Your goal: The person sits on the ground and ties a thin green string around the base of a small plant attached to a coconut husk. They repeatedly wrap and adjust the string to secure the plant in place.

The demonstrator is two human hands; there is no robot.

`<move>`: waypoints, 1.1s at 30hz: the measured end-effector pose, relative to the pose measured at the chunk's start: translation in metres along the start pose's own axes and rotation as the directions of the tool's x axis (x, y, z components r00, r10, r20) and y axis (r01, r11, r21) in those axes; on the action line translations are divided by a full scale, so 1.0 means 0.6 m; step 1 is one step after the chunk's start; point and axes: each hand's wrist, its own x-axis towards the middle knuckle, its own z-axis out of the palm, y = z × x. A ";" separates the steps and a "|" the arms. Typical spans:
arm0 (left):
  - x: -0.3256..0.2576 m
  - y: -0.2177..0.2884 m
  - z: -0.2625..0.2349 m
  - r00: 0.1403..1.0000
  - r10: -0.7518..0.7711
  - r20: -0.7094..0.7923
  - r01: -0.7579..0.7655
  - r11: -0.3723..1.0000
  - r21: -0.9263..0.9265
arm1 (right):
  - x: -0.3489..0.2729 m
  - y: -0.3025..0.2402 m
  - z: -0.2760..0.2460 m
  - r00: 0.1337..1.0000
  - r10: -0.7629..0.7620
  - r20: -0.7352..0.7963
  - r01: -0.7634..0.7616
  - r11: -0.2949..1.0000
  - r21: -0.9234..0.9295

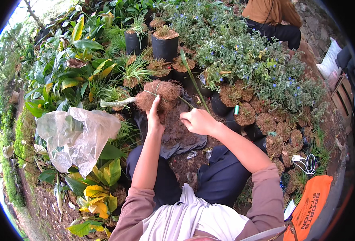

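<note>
Right now the left hand [154,114] is closed around the underside of a brown root ball [158,95], holding it up off the ground, fingers wrapped on its lower edge. A long green leaf [193,78] rises from the ball toward the far plants. The right hand [197,120] is loosely curled into a half fist just beside the ball, not touching it; it seems to pinch a thin strand, though I cannot tell for sure.

As a judgement, the work looks partly done: the root ball is bare, with no pot or bag on it, while several similar brown root balls [266,120] sit in a cluster on the ground to the right, and 2 black pots [164,46] with plants stand farther off. A dark sheet [177,138] lies on the soil under the hands. A crumpled clear plastic bag [75,136] rests on the leafy plants to the left. An orange bag [308,205] lies at the lower right. Another person [272,18] crouches at the top.
</note>
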 end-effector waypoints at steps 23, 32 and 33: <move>-0.007 -0.020 -0.008 0.998 0.027 -0.051 -0.030 0.997 -0.071 | 0.068 -0.042 0.057 0.888 -0.010 -0.461 0.029 0.999 0.034; -0.008 -0.020 -0.009 0.997 0.053 -0.050 -0.058 0.991 -0.116 | 0.066 -0.048 0.054 0.871 -0.026 -0.491 0.056 0.997 0.045; -0.008 -0.020 -0.011 0.997 0.055 -0.049 -0.060 0.992 -0.111 | 0.067 -0.050 0.056 0.859 -0.040 -0.510 0.073 0.996 0.045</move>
